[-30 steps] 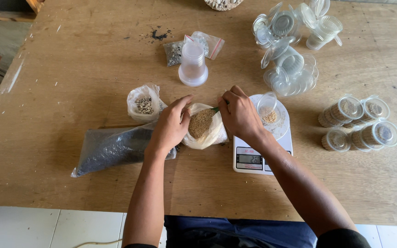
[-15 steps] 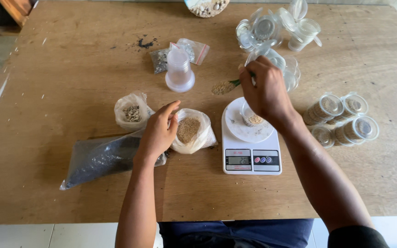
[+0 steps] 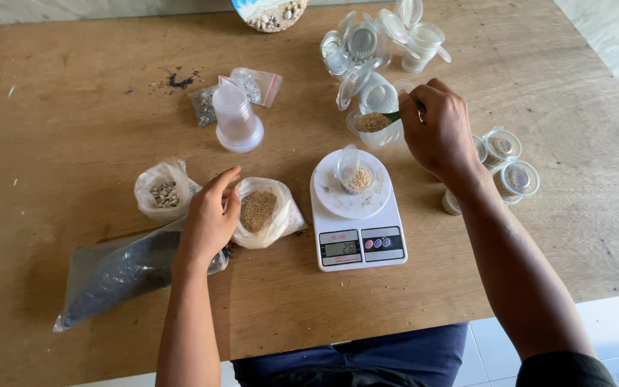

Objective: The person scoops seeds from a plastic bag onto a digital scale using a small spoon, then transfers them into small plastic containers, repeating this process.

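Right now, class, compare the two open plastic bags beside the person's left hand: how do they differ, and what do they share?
The bag of fine seed holds small tan grains; the bag of larger seeds holds bigger, pale striped ones. The fine-seed bag lies right of the left hand, between it and the scale; the other lies to the hand's left. The hand touches the fine-seed bag's rim, seemingly not the other. Both are clear, open-topped and rest on the wooden table.

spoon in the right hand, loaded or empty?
Loaded: the green spoon in the right hand carries a heap of tan grains, held level above the table.
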